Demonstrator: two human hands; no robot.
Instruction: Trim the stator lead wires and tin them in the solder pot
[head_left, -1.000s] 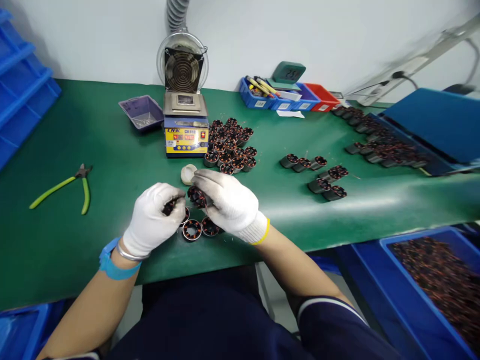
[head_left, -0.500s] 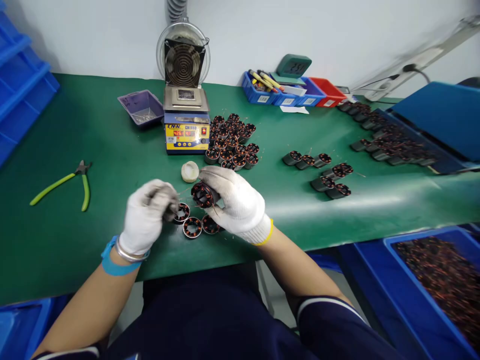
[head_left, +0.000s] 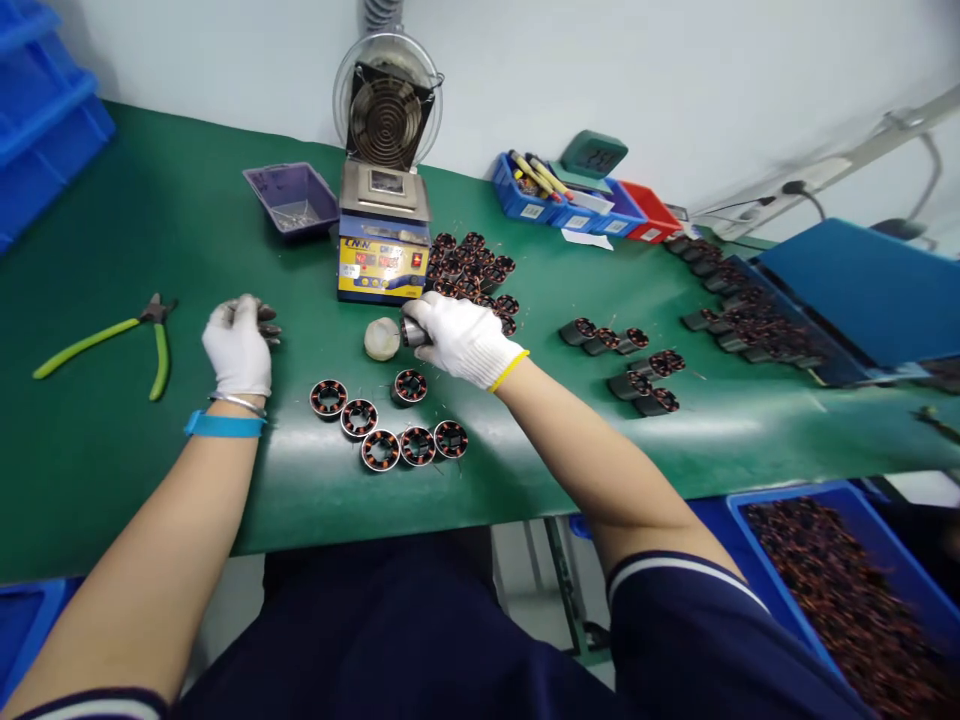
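Note:
My right hand (head_left: 461, 338), in a white glove, is closed on a motor stator (head_left: 412, 332) tipped on its side, next to a small round whitish tub (head_left: 382, 341). Off to the left, my left hand (head_left: 238, 345), also gloved, hovers over or rests on the mat with its fingers apart and nothing visible in them. Between the two hands and nearer to me stands a single wire-wound stator (head_left: 409, 387). In front of it, several stators (head_left: 381, 451) form a curved row, copper windings facing up. A cluster of stators (head_left: 474, 262) is partly hidden behind my right hand.
A yellow-and-blue solder pot (head_left: 384, 268) stands at the back beside a purple tray (head_left: 292, 200). Green-handled cutters (head_left: 112, 335) lie at left. More stators (head_left: 645, 380) stand at right, before a blue bin (head_left: 892, 290). Small part boxes (head_left: 570, 205) line the wall.
My left hand has moved left, away from the stators. My right hand has shifted back and grips a sideways stator. A stator stands on the mat near where it held one. The view has turned slightly.

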